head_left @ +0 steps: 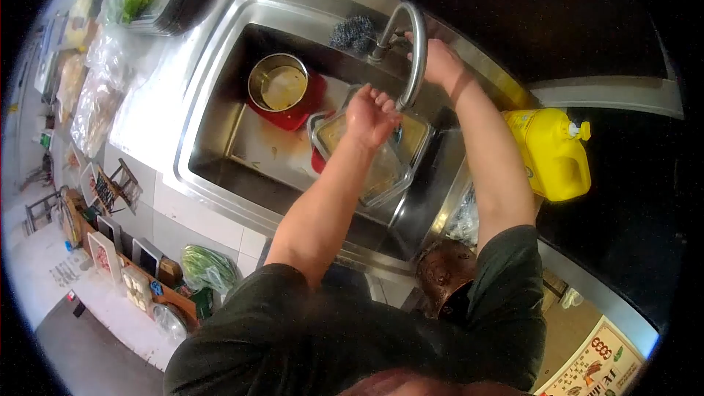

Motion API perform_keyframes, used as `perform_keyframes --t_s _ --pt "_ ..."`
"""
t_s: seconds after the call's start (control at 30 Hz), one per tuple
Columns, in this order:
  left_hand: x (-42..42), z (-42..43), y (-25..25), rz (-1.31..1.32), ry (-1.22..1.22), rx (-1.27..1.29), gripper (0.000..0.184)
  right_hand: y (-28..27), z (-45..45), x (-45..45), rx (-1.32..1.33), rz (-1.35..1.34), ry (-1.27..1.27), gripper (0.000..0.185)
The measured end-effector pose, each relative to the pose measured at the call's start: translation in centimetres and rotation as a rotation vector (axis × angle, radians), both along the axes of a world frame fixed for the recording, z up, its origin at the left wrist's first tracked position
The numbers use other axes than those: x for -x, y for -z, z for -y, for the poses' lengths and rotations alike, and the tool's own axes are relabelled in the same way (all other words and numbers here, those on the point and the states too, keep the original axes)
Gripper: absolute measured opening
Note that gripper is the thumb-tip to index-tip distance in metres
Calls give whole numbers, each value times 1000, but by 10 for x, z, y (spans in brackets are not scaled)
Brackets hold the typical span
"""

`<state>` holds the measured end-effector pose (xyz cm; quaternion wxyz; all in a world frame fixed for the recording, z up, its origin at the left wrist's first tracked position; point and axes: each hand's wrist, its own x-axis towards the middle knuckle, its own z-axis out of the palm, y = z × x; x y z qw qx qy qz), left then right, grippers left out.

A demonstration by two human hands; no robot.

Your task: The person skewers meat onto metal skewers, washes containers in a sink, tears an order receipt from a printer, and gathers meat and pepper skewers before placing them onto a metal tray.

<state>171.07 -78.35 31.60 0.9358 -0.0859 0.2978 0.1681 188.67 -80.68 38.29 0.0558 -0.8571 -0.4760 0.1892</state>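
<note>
My left hand point(372, 116) is over the sink with its fingers curled in, close to the end of the faucet spout point(418, 51). Whatever is inside the curled fingers, if anything, is hidden. Below it a clear rectangular glass container point(389, 189) sits tilted in the sink. My right hand point(441, 62) is at the base of the faucet, its fingers at the faucet handle point(400, 34) and partly hidden behind the spout. A metal pot point(279, 82) with yellowish residue rests on a red item point(312, 99) in the sink.
The steel sink point(242, 148) has a dark scouring pad point(352, 32) on its back ledge. A yellow jug point(550, 154) with a pump stands to the right. Stacked trays point(170, 4) and plastic bags point(99, 95) lie on the left counter. A brown pot-like object point(445, 275) is beside my body.
</note>
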Motion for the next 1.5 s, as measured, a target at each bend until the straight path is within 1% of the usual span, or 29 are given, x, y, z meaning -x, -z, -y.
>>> perform_keyframes --t_s 0.03,0.13,0.17,0.27,0.37,0.47,0.57,0.67,0.7,0.8,0.9,1.0,1.03,1.13,1.23,1.27,1.33,1.37,1.4,1.43,1.47,1.5 --pt "-4 -2 -2 -16 -12 -15 27 1 0 -1 5 -2 -9 48" --pt "-14 -4 -5 -1 -47 50 28 5 1 -4 -30 -26 -32 48" --pt "-14 -1 -7 -48 20 -53 32 8 2 -5 -50 -37 -36 49" --pt "-7 1 -7 16 -17 -33 27 16 2 -8 -45 -5 0 48" --pt "4 3 -9 -33 69 -107 22 2 2 -2 -31 -33 -16 48" --pt "8 8 4 -74 98 -208 14 5 1 -3 -12 -11 -16 46" --pt "11 20 17 -112 176 -406 8 13 2 -6 -59 -35 -27 40" --pt "21 30 38 -460 631 -1375 12 5 0 -2 -25 -44 -19 32" --pt "25 31 46 -466 630 -1589 14 24 2 -14 -68 -12 -29 51" --pt "26 25 27 -452 729 -1545 16 28 -2 -17 -13 -57 27 49" --pt "17 24 10 -534 703 -1816 23 29 -4 -17 -93 1 -45 47" --pt "19 26 -21 -624 940 -2144 31 33 -11 -23 -43 -38 -38 47" --pt "24 25 -23 -550 860 -2264 31 29 -12 -21 4 -17 -64 47" --pt "24 12 -13 -267 602 -2794 24 35 -13 -26 -45 -153 -5 47" --pt "18 4 -8 -192 653 -3009 22 38 -13 -32 -9 -173 1 47" --pt "15 5 -8 -193 754 -2897 23 39 -15 -31 2 -170 -2 47" --pt "7 9 -16 -210 936 -2660 26 54 -11 -38 -115 -119 -31 47" --pt "5 9 -22 -332 910 -2454 25 63 -10 -43 -176 -93 -49 48" --pt "4 10 -34 -441 875 -2246 25 65 -11 -44 -169 -327 99 48" --pt "1 9 -41 -530 832 -2038 25 73 -11 -50 -185 -293 55 48" --pt "-4 12 -30 -540 786 -1820 24 80 -12 -57 -199 -259 13 48" --pt "-5 12 -26 -540 736 -1606 24 77 -15 -57 -187 -304 61 47"
